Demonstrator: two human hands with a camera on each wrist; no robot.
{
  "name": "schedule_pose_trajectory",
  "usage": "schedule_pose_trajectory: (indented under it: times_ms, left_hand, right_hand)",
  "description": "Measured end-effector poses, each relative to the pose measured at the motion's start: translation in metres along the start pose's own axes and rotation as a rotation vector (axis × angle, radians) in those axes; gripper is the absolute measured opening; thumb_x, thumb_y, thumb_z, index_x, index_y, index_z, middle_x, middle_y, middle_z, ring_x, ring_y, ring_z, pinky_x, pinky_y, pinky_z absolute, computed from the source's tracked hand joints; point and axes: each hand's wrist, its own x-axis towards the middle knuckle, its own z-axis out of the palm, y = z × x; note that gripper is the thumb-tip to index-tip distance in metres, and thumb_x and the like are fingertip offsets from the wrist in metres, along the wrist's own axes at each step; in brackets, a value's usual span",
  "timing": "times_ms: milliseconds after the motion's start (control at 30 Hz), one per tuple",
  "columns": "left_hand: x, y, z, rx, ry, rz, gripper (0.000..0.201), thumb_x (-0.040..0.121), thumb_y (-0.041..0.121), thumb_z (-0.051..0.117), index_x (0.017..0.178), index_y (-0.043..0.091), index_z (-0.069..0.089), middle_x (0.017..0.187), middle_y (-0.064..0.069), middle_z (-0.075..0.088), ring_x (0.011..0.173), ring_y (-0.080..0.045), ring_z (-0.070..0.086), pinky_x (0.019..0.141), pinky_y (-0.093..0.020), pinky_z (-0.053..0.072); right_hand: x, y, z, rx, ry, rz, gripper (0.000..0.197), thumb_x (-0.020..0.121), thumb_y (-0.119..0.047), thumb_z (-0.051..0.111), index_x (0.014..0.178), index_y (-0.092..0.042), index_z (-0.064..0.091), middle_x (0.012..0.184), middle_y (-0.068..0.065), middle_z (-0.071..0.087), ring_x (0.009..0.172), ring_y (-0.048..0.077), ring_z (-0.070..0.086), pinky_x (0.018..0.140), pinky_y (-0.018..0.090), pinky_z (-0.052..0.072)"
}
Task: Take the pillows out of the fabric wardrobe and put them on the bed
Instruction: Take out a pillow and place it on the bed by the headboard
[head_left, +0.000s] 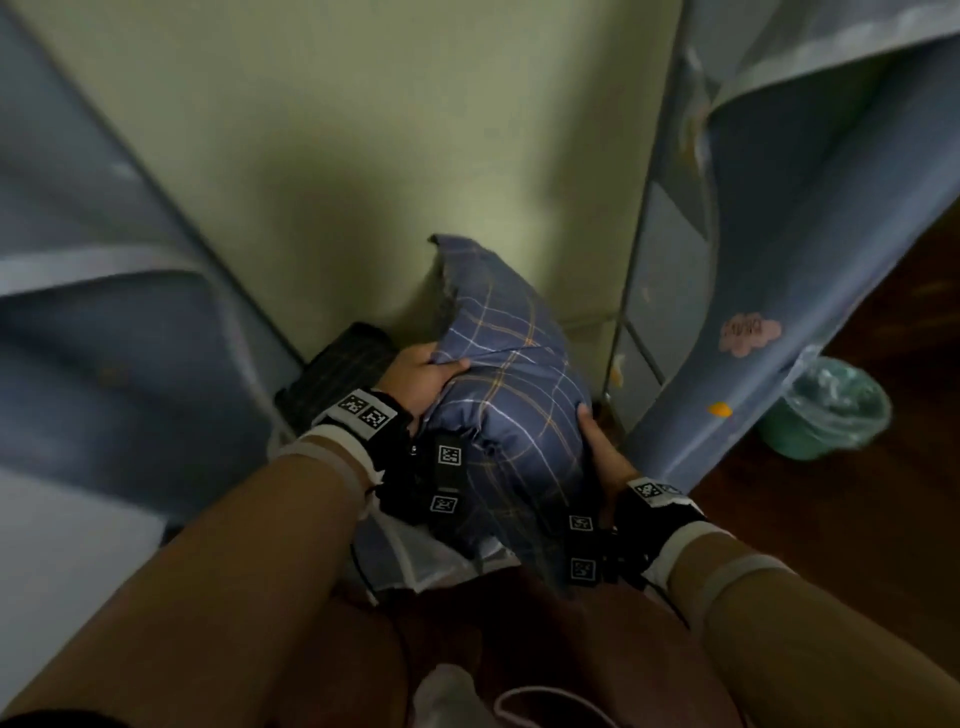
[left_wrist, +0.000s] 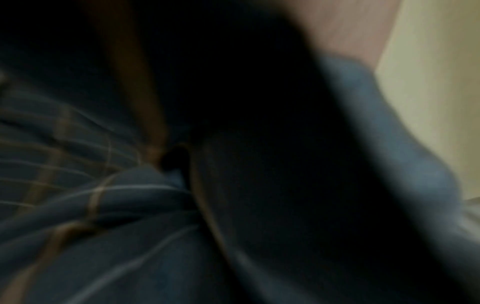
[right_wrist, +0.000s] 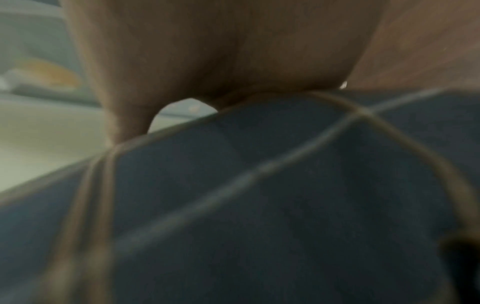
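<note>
Pillow (head_left: 511, 395), dark blue plaid with white and orange lines, sits in the open wardrobe (head_left: 691, 291) mouth, low, against the pale back wall (head_left: 337, 156). Long axis runs near-to-far, far corner tipped up and pointing at the wall; near end sags toward the person.

Left hand (head_left: 423, 382) grips the pillow's left side, thumb on top, cloth bunched under it. Right hand (head_left: 602, 457) presses flat along the right side, fingers straight; wrist view shows them lying on the plaid.

A second dark pillow (head_left: 345, 371) lies behind the left hand.

Pink cloud patch (head_left: 748, 332) on the wardrobe curtain carries writing, too blurred to read. Green bin (head_left: 826, 410) stands on the floor to the right.
</note>
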Motion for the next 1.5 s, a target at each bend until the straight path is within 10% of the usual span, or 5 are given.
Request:
schedule_pose_trajectory:
  times_ms: [400, 766, 1033, 1199, 1499]
  left_hand:
    - [-0.282, -0.029, -0.077, 0.288, 0.416, 0.129, 0.013, 0.085, 0.002, 0.066, 0.094, 0.004, 0.075, 0.088, 0.0, 0.07, 0.076, 0.007, 0.063, 0.078, -0.014, 0.052]
    - [-0.544, -0.098, -0.11, 0.29, 0.9, -0.096, 0.028, 0.082, 0.019, 0.059, 0.107, 0.027, 0.069, 0.106, 0.001, 0.074, 0.104, -0.012, 0.064, 0.092, -0.03, 0.05]
    - [-0.725, -0.143, -0.103, 0.051, 1.135, -0.23, 0.052, 0.069, 0.024, 0.068, 0.118, 0.03, 0.051, 0.112, -0.005, 0.069, 0.105, -0.025, 0.064, 0.096, -0.04, 0.049]
    - [-0.829, -0.184, -0.085, -0.247, 1.392, -0.227, 0.077, 0.07, 0.033, 0.083, 0.132, 0.021, 0.038, 0.115, -0.003, 0.065, 0.1, -0.016, 0.064, 0.093, -0.031, 0.053]
    - [-0.968, -0.265, -0.069, -0.093, 1.761, -0.405, 0.101, 0.071, 0.023, 0.084, 0.149, 0.014, 0.022, 0.151, -0.009, 0.044, 0.137, -0.023, 0.043, 0.114, -0.042, 0.035]
  right_hand:
    - [-0.118, 0.074, 0.058, -0.176, -0.401, -0.047, 0.074, 0.055, -0.02, 0.09, 0.124, -0.018, 0.063, 0.127, 0.013, 0.067, 0.114, 0.037, 0.063, 0.087, 0.05, 0.053]
    - [-0.248, 0.204, 0.158, -0.609, -0.658, -0.093, 0.029, 0.084, -0.005, 0.071, 0.112, 0.003, 0.069, 0.111, 0.022, 0.071, 0.077, 0.026, 0.07, 0.052, 0.025, 0.056]
    - [-0.353, 0.329, 0.199, -0.811, -0.897, -0.124, 0.025, 0.087, -0.004, 0.068, 0.111, -0.004, 0.066, 0.106, 0.008, 0.07, 0.082, 0.022, 0.067, 0.053, 0.014, 0.052]
    - [-0.403, 0.408, 0.252, -0.82, -1.168, -0.124, 0.04, 0.077, -0.008, 0.076, 0.112, -0.025, 0.068, 0.121, 0.006, 0.071, 0.11, 0.027, 0.067, 0.098, 0.055, 0.05]
    - [-0.496, 0.554, 0.359, -1.185, -1.644, -0.031, 0.086, 0.076, -0.012, 0.079, 0.147, -0.027, 0.033, 0.139, 0.0, 0.057, 0.123, 0.025, 0.057, 0.105, 0.054, 0.044]
